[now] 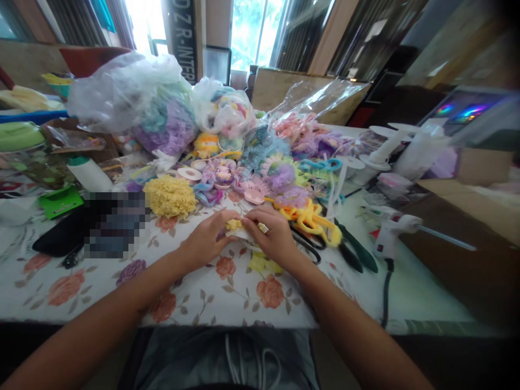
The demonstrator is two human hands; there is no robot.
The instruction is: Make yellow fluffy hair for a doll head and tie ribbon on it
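At the left edge of the frame there is a jar with a green lid (20, 135), and beside it, a little to the right, a white cone of thread (91, 176) leans over the worktop (426, 295). Below this cone lie a bright green object (60, 202) and a long black object (54, 234), next to a patch which is pixelated. In the upper left, a big clear plastic bag (122, 92) holds pastel fluffy material. Near the centre, a yellow fluffy ball (170, 196) rests on the floral cloth (190, 314). In the middle of the frame, the left hand (205, 238) and the right hand (274, 233) are close together, and their fingers are pinched on a small yellow piece (233, 225); something whitish is just under it, too blurred to name. Above the hands lies a pink oval piece (254, 195). To the right of the right hand there is a heap of orange-yellow yarn (306, 216), then a tool with dark green handles (359, 249). Farther right stands a white glue gun (390, 230), with white spools (377, 154) above it and an open cardboard box (459, 216) at the right.
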